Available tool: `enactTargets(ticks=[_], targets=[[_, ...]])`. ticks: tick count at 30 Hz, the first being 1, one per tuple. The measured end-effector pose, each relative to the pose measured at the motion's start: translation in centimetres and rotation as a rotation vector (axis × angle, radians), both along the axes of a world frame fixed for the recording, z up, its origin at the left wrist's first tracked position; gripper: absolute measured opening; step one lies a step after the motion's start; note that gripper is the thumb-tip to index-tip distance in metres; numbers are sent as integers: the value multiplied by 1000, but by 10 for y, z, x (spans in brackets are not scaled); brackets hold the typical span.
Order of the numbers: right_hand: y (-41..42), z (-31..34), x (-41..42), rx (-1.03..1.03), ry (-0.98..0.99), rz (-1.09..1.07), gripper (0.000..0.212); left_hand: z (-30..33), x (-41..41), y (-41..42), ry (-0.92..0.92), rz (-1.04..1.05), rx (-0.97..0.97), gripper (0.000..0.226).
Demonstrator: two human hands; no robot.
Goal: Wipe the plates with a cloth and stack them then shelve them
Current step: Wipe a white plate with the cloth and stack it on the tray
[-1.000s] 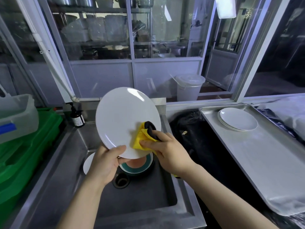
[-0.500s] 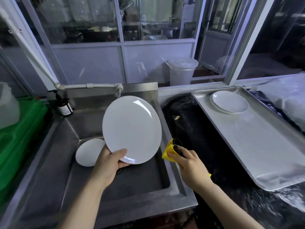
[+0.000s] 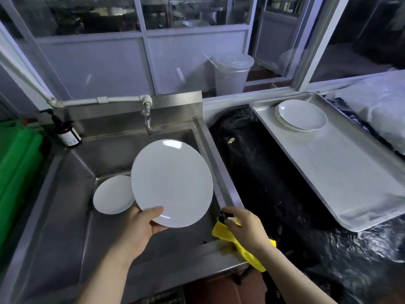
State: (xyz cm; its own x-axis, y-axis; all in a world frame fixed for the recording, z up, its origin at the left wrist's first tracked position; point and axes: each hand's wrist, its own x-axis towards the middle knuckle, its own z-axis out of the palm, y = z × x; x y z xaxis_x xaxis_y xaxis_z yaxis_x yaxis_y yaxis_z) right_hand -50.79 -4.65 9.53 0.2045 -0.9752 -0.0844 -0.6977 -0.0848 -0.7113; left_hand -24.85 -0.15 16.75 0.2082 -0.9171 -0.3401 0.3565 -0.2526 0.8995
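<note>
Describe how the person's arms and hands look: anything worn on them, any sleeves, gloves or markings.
Both forearms are bare as far as the picture shows: no sleeve reaches into view. The left hand wears no glove, and no ring, watch or band shows on it or its wrist. The right hand is gloveless too, with no jewellery or markings visible. Its fingertips are partly hidden, so nothing can be said of the nails.

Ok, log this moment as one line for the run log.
left hand: holds large white plate over sink | right hand: grips yellow cloth at sink's rim | stack of plates on tray
</note>
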Motion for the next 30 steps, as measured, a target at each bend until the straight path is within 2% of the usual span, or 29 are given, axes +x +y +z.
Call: enactTargets(ticks=[3, 5, 9, 14, 19, 24, 30], targets=[[-13, 29, 11, 351, -622, -197, 30, 3, 4, -3, 67, -48, 8, 40], [-18, 42, 19, 504, -793, -173, 26, 5, 6, -4, 96, -74, 16, 34], [-22, 49, 37, 589, -955, -165, 21, 8, 10, -7, 127, -152, 16, 27], [-23, 49, 36, 573, -1112, -232, 29, 7, 17, -18, 136, -226, 32, 37], [-30, 48, 17, 495, -1153, -330, 27, 13, 7, -47, 109, -361, -31, 51], [-48, 53, -36, 406, -1267, -479, 24, 22, -8, -86, 20, -414, -42, 56], [-104, 52, -122, 330, -1318, -639, 20, 35, -56, -146, -79, -405, -106, 47]])
